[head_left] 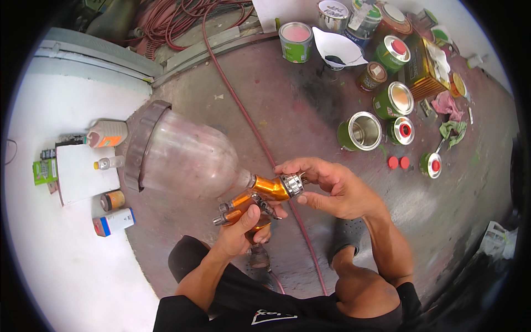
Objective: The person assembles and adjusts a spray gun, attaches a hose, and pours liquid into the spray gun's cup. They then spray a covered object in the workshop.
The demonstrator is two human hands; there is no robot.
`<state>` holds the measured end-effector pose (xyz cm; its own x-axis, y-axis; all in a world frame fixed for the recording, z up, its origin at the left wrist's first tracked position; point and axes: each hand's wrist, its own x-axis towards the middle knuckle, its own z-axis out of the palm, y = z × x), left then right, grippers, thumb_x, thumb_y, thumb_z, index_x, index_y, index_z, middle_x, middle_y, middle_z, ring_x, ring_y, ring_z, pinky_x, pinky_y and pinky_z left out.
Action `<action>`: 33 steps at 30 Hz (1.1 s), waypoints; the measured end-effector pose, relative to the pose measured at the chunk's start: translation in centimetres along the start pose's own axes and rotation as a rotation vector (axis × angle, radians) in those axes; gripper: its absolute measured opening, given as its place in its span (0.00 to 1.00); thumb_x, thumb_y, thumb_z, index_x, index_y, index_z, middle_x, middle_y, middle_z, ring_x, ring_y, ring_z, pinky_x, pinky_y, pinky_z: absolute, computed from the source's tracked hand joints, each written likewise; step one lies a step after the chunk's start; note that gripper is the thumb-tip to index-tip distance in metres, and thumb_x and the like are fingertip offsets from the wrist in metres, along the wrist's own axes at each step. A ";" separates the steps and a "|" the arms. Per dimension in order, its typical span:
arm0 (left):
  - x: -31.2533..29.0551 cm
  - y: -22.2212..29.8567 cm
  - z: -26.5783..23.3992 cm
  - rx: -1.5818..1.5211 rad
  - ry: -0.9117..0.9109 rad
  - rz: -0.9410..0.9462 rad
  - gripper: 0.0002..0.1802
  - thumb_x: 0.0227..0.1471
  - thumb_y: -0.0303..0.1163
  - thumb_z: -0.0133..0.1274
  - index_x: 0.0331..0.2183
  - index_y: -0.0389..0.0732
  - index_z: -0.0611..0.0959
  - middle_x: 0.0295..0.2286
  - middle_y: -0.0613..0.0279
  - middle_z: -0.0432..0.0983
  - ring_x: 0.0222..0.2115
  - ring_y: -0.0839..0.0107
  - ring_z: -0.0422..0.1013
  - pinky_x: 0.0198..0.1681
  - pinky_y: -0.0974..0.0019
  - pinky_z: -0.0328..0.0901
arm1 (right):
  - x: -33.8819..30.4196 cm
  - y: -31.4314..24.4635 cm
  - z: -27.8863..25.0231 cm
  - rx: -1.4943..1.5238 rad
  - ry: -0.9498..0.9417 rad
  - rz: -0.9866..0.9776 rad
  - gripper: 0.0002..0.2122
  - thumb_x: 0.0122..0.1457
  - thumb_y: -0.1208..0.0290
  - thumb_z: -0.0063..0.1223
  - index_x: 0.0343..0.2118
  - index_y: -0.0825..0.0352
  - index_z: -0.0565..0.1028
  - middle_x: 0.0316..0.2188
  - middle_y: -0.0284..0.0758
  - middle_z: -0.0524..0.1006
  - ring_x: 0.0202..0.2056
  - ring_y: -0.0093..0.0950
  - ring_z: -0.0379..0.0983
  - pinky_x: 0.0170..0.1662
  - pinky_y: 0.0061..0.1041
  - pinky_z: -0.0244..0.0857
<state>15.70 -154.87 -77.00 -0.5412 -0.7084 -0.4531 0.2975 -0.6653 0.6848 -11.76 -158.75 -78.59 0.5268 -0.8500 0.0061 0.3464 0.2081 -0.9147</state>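
An orange metallic spray gun (pixel 269 188) with a large translucent cup (pixel 188 155) is held up in front of me. The cup has a dark lid (pixel 145 146) and lies sideways, pointing left. My left hand (pixel 240 232) is wrapped round the gun's handle. With thumb and fingers, my right hand (pixel 337 188) grips the silver ring (pixel 292 185) at the gun's front end. Part of the handle is hidden behind my left fingers.
A red hose (pixel 238 99) runs across the stained floor below the gun. Several paint cans (pixel 359 133) stand at the right and far right, near a white paper funnel (pixel 338 47). Bottles, a jar and a box (pixel 114 222) stand along the white ledge at left.
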 end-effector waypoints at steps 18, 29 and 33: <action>-0.5 -1.6 0.5 0.200 0.076 -0.043 0.33 0.69 0.54 0.54 0.59 0.35 0.75 0.44 0.54 0.81 0.23 0.80 0.65 0.31 0.69 0.66 | -0.1 -2.2 0.8 -0.398 0.018 0.343 0.32 0.71 0.37 0.45 0.49 0.70 0.78 0.25 0.39 0.78 0.26 0.32 0.73 0.35 0.35 0.68; -0.9 -2.1 -0.1 0.202 0.033 0.004 0.37 0.69 0.62 0.48 0.52 0.33 0.80 0.43 0.54 0.82 0.20 0.77 0.66 0.27 0.65 0.66 | -1.3 -0.5 0.7 -0.213 -0.033 0.049 0.24 0.70 0.53 0.61 0.57 0.70 0.74 0.28 0.30 0.83 0.25 0.20 0.73 0.28 0.29 0.66; -1.5 -2.2 -0.4 0.155 0.024 0.010 0.40 0.70 0.65 0.44 0.52 0.33 0.80 0.43 0.54 0.82 0.20 0.76 0.66 0.26 0.65 0.65 | -0.8 -2.7 1.2 -0.253 -0.058 0.259 0.22 0.67 0.53 0.64 0.51 0.69 0.77 0.24 0.31 0.81 0.28 0.22 0.74 0.32 0.28 0.67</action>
<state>16.20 -152.47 -78.05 -0.5189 -0.7217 -0.4580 0.1767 -0.6148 0.7686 -12.19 -158.01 -75.65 0.6176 -0.7544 -0.2225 -0.0036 0.2802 -0.9599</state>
